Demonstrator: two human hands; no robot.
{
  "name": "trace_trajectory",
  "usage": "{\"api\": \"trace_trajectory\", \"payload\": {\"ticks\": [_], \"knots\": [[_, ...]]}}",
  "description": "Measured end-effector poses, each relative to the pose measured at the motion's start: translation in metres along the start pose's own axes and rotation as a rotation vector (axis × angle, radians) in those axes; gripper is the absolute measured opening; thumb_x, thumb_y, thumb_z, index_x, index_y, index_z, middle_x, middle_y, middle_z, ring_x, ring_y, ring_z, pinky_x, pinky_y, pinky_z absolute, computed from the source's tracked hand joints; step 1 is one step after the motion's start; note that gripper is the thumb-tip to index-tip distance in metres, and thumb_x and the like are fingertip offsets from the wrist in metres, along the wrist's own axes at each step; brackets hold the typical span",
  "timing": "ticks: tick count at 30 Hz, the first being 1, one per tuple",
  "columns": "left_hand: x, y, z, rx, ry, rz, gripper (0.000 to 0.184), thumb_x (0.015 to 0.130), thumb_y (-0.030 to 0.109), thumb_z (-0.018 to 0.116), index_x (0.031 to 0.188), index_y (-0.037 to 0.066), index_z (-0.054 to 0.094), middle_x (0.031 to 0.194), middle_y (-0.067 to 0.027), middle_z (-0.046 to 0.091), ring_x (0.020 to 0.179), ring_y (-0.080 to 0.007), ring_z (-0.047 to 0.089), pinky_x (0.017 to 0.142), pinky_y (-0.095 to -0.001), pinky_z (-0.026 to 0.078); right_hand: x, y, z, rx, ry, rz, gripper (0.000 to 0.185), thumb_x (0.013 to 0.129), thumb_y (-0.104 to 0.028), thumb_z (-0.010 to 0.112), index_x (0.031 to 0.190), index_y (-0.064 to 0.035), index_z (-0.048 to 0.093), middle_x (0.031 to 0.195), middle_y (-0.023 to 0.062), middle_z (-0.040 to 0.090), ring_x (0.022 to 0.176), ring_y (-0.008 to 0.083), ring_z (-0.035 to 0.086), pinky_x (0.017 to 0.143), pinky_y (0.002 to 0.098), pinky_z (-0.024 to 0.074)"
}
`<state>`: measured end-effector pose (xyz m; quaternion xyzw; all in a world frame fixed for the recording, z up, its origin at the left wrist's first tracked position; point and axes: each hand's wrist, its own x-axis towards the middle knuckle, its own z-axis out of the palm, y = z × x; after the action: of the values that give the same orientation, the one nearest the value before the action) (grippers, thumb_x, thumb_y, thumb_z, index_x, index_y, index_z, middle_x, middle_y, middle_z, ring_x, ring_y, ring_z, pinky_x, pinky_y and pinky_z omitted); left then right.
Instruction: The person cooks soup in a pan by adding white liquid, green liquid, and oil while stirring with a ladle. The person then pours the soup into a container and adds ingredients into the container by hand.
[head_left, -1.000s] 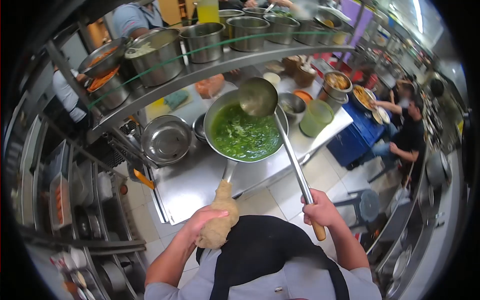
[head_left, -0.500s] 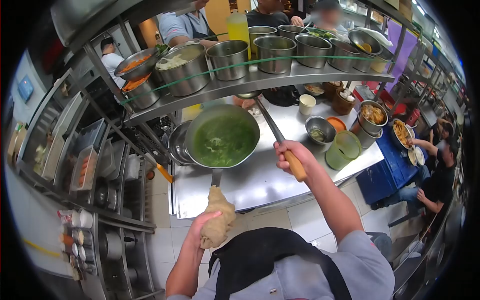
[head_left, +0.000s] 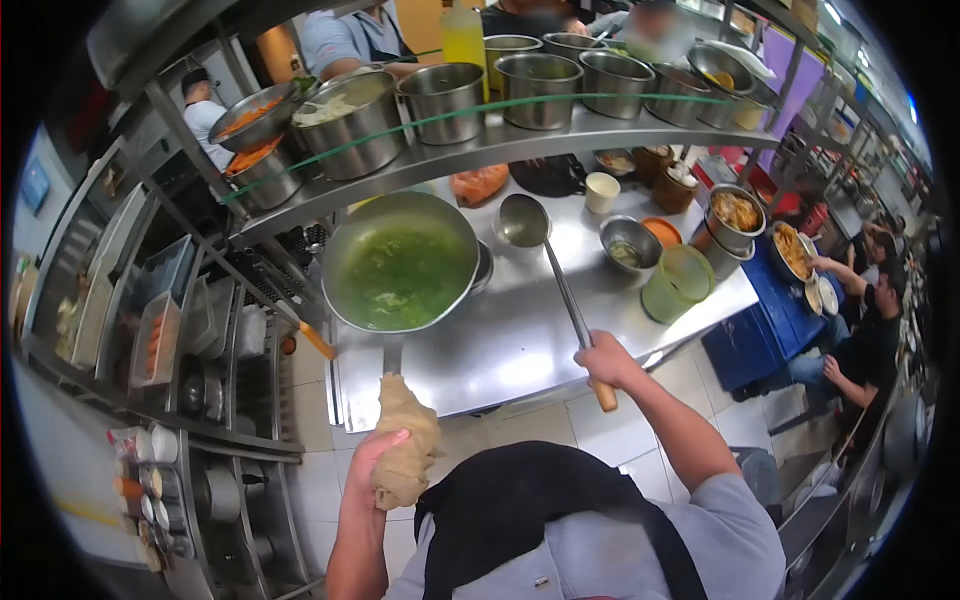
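Note:
A large pan (head_left: 401, 262) of green liquid with leafy bits is over the left part of the steel table. My left hand (head_left: 368, 462) grips its handle through a bunched beige cloth (head_left: 405, 445). In my right hand (head_left: 606, 361) is the wooden-ended handle of a long metal ladle (head_left: 562, 285). The ladle's bowl is over the table, right of the pan and apart from it. Metal bowls partly show behind the pan's right edge. A small metal bowl (head_left: 629, 245) and a green translucent container (head_left: 678, 284) stand farther right.
Steel pots (head_left: 538, 91) line the raised shelf (head_left: 480, 154) beyond the table. Storage racks (head_left: 232, 400) stand at left. A blue box (head_left: 752, 338) and a seated person in black (head_left: 868, 345) are at right. Other people are behind the shelf.
The pan has shifted left with my left hand. The ladle, earlier above the pan, has moved clear to its right and down towards the table, still in my right hand. The view has turned.

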<state>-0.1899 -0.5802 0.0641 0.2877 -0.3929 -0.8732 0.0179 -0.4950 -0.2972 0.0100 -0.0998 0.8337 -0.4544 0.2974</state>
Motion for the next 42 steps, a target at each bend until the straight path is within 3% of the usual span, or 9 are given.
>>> {"api": "trace_trajectory", "payload": {"ticks": [8, 11, 21, 31, 42], "knots": [[0.023, 0.015, -0.016, 0.067, -0.059, -0.061, 0.048, 0.09, 0.021, 0.067, 0.128, -0.005, 0.056, 0.106, -0.0162, 0.068, 0.085, -0.0271, 0.07, 0.072, -0.0376, 0.059, -0.145, 0.021, 0.004, -0.252, 0.075, 0.107, 0.026, 0.082, -0.016, 0.062, 0.094, 0.0063, 0.056, 0.078, 0.023, 0.065, 0.069, 0.0343, 0.068, 0.071, 0.045, 0.0542], [0.028, 0.015, -0.016, 0.112, -0.077, -0.064, 0.048, 0.09, 0.021, 0.067, 0.128, -0.006, 0.056, 0.105, -0.0168, 0.069, 0.084, -0.0274, 0.071, 0.071, -0.0378, 0.059, -0.166, 0.026, 0.018, -0.309, 0.163, 0.09, 0.031, 0.083, -0.018, 0.061, 0.098, 0.0076, 0.051, 0.078, 0.0296, 0.065, 0.078, 0.0451, 0.067, 0.074, 0.0494, 0.0524], [0.04, 0.022, 0.005, 0.224, -0.166, -0.098, 0.051, 0.089, 0.024, 0.069, 0.128, -0.006, 0.055, 0.108, -0.0169, 0.068, 0.088, -0.028, 0.07, 0.075, -0.0378, 0.058, -0.183, 0.017, 0.047, -0.217, 0.248, 0.164, 0.033, 0.085, -0.016, 0.058, 0.104, 0.0101, 0.051, 0.083, 0.0334, 0.065, 0.081, 0.048, 0.066, 0.076, 0.0516, 0.0518], [0.061, 0.034, 0.042, 0.264, -0.178, -0.118, 0.047, 0.089, 0.023, 0.071, 0.122, -0.008, 0.057, 0.107, -0.0176, 0.068, 0.091, -0.0293, 0.07, 0.08, -0.041, 0.059, -0.177, 0.032, 0.043, -0.08, 0.33, 0.033, 0.036, 0.084, -0.018, 0.058, 0.106, 0.0091, 0.052, 0.088, 0.0338, 0.066, 0.087, 0.0491, 0.066, 0.08, 0.0519, 0.0513], [0.09, 0.043, 0.055, 0.344, -0.208, -0.099, 0.041, 0.091, 0.022, 0.07, 0.117, -0.008, 0.06, 0.103, -0.016, 0.069, 0.087, -0.0262, 0.071, 0.073, -0.0397, 0.06, -0.176, 0.024, 0.027, -0.063, 0.302, -0.021, 0.037, 0.084, -0.018, 0.057, 0.109, 0.0092, 0.052, 0.088, 0.0341, 0.065, 0.088, 0.051, 0.064, 0.081, 0.0532, 0.0501]]}}
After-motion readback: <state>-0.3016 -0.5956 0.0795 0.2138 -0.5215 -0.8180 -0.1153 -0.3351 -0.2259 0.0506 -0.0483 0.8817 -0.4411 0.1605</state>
